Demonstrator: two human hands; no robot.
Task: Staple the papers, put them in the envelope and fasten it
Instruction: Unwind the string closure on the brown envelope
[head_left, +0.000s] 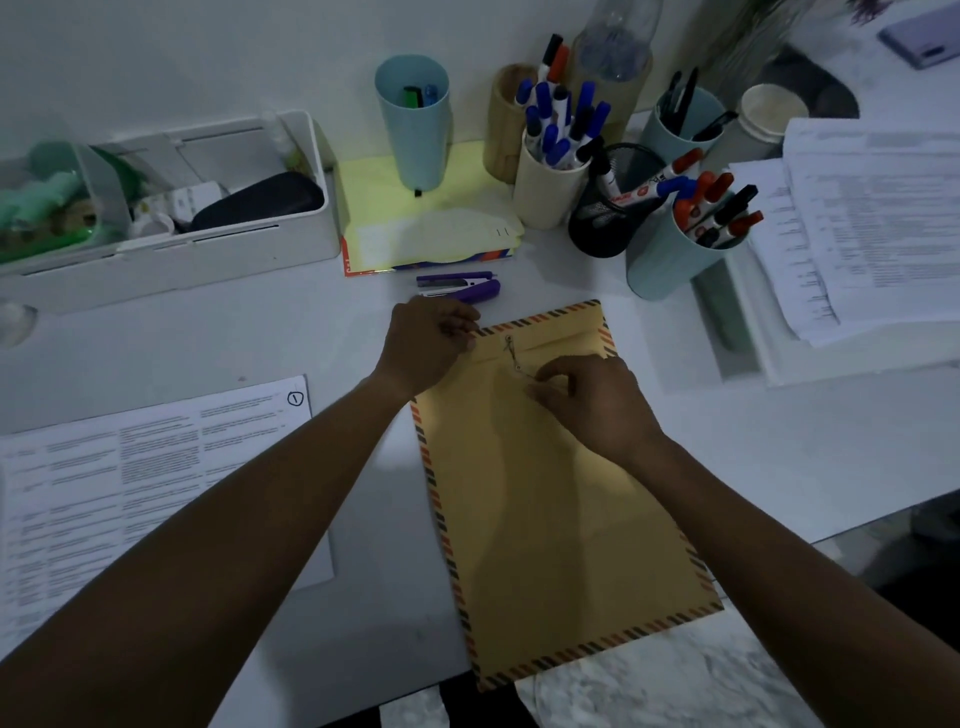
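A tan envelope (540, 509) with a striped border lies flat on the white desk, its flap folded down at the far end. A thin string (514, 358) runs between the two clasp buttons near the flap. My left hand (426, 345) presses the envelope's top left corner. My right hand (592, 400) pinches the string just below the lower button. A purple stapler (462, 287) lies just beyond the envelope. The stapled papers are hidden from view.
A printed sheet (156, 467) lies at the left. A white organiser box (166, 249) stands at the back left. A yellow notepad (426, 218) and several cups of markers (550, 171) line the back. Stacked papers (872, 228) sit at the right.
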